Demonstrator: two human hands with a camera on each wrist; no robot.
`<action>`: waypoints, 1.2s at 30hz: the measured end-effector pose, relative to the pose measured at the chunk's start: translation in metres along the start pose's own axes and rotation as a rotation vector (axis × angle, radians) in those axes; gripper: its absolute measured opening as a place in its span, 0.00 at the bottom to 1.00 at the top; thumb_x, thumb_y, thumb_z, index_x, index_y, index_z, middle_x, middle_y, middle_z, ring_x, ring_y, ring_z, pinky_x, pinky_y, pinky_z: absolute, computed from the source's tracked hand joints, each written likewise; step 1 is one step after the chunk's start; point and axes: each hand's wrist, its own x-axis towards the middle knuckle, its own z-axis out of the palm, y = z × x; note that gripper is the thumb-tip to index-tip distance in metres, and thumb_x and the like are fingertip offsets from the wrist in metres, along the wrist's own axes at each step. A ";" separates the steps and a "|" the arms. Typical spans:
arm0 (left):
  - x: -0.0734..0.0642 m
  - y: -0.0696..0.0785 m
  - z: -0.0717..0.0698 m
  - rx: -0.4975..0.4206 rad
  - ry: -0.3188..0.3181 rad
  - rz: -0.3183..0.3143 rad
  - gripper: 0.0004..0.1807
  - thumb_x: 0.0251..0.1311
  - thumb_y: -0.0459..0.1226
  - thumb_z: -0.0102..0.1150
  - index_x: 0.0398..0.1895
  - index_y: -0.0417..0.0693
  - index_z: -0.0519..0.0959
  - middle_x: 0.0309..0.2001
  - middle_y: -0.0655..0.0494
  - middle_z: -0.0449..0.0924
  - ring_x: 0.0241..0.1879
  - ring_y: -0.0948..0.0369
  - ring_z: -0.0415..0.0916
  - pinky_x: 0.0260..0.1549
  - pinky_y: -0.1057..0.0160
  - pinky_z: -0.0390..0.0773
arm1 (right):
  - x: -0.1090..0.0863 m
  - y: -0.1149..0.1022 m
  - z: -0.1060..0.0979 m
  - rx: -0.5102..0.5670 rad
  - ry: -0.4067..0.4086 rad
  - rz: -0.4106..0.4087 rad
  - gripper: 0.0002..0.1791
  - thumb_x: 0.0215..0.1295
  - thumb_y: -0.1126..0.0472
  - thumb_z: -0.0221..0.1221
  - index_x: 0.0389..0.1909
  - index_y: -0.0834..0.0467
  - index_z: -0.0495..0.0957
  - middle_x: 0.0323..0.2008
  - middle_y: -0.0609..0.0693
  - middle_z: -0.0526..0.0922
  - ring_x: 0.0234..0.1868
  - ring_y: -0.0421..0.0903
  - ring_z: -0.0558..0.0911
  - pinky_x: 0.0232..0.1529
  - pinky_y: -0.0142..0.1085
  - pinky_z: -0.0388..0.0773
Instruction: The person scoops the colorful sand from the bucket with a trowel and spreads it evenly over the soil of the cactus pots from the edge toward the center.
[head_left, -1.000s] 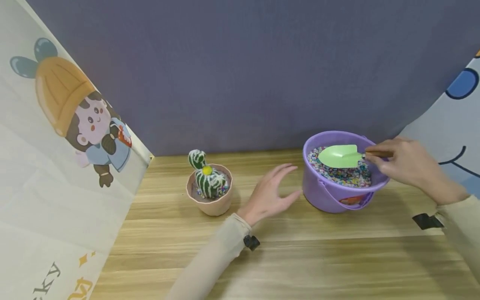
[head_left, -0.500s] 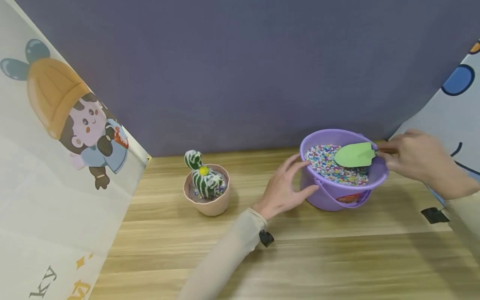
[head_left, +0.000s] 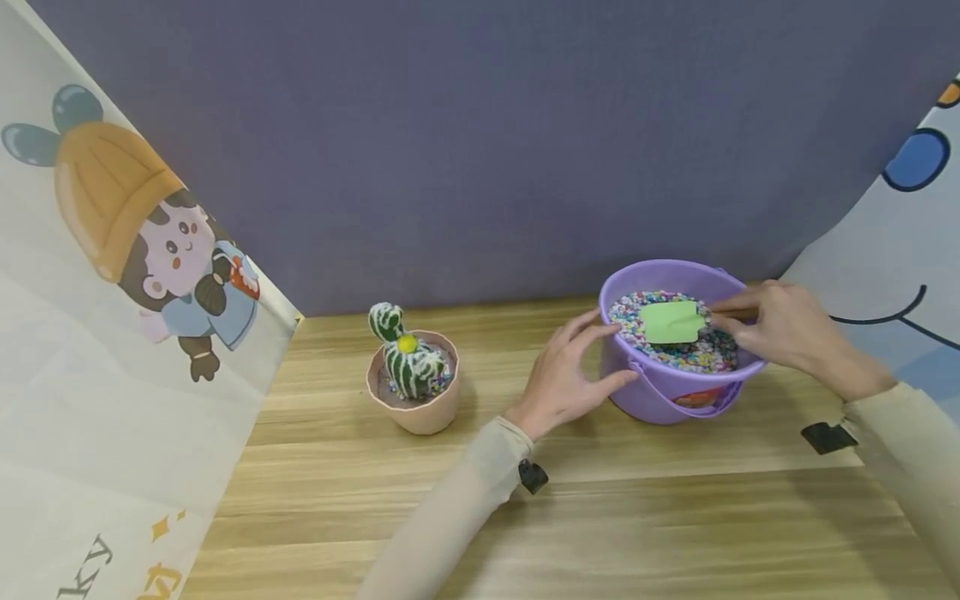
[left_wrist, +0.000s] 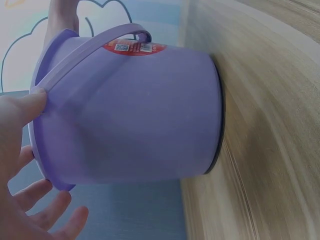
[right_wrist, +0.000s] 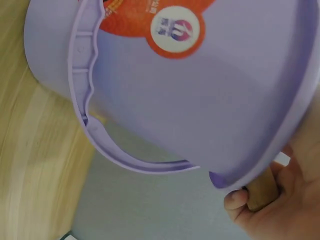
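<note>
A purple bucket (head_left: 643, 392) of small multicoloured beads (head_left: 633, 310) stands on the wooden table. My right hand (head_left: 783, 329) grips the wooden handle (right_wrist: 263, 190) of a small green trowel (head_left: 670, 322) over the bucket's right rim. The trowel's blade lies at the beads, its tip out of sight. At the bucket's left side, my left hand (head_left: 562, 375) touches the rim with fingers spread. In the left wrist view, the thumb of the left hand (left_wrist: 17, 135) presses by the rim near the bail handle (left_wrist: 90, 45).
Left of my left hand stands a pink pot (head_left: 427, 417) with a green-and-white cactus (head_left: 411, 367) bearing a yellow flower. Behind the table (head_left: 600, 533) rises a dark grey-blue panel (head_left: 465, 150). Printed white panels flank both sides, the left one with a cartoon figure (head_left: 180, 242).
My left hand has moved right and come to the bucket's rim. My right hand moved right, then back left and lower, bringing the trowel's blade down to the beads.
</note>
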 end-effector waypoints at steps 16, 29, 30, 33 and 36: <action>0.001 0.000 0.002 0.017 0.008 -0.020 0.37 0.61 0.61 0.72 0.73 0.66 0.76 0.83 0.62 0.62 0.79 0.55 0.66 0.72 0.42 0.74 | -0.018 0.016 -0.024 0.172 -0.042 0.252 0.19 0.70 0.49 0.70 0.50 0.60 0.91 0.42 0.65 0.92 0.29 0.20 0.73 0.29 0.27 0.70; 0.000 0.000 0.003 0.018 0.006 -0.040 0.37 0.61 0.62 0.71 0.73 0.66 0.76 0.83 0.62 0.62 0.79 0.54 0.66 0.71 0.41 0.74 | -0.024 0.016 -0.021 0.207 -0.044 0.318 0.23 0.72 0.46 0.68 0.52 0.62 0.90 0.49 0.71 0.89 0.30 0.16 0.73 0.28 0.25 0.72; 0.000 -0.001 0.003 0.017 0.007 -0.039 0.37 0.61 0.62 0.71 0.73 0.66 0.76 0.83 0.63 0.62 0.78 0.54 0.66 0.71 0.42 0.75 | -0.024 0.016 -0.021 0.210 -0.047 0.322 0.23 0.72 0.46 0.68 0.53 0.62 0.90 0.50 0.71 0.89 0.30 0.16 0.73 0.29 0.25 0.72; 0.000 -0.002 0.005 0.018 0.011 -0.040 0.37 0.61 0.62 0.71 0.73 0.66 0.76 0.83 0.63 0.62 0.78 0.54 0.67 0.71 0.42 0.75 | -0.025 0.017 -0.022 0.217 -0.059 0.336 0.24 0.73 0.45 0.67 0.53 0.61 0.90 0.51 0.70 0.89 0.30 0.16 0.73 0.29 0.25 0.72; 0.000 -0.002 0.006 0.016 0.013 -0.045 0.38 0.61 0.62 0.71 0.74 0.67 0.75 0.83 0.64 0.62 0.78 0.54 0.67 0.70 0.42 0.76 | -0.026 0.017 -0.022 0.219 -0.063 0.339 0.23 0.73 0.45 0.67 0.53 0.60 0.90 0.50 0.70 0.89 0.30 0.18 0.75 0.28 0.26 0.73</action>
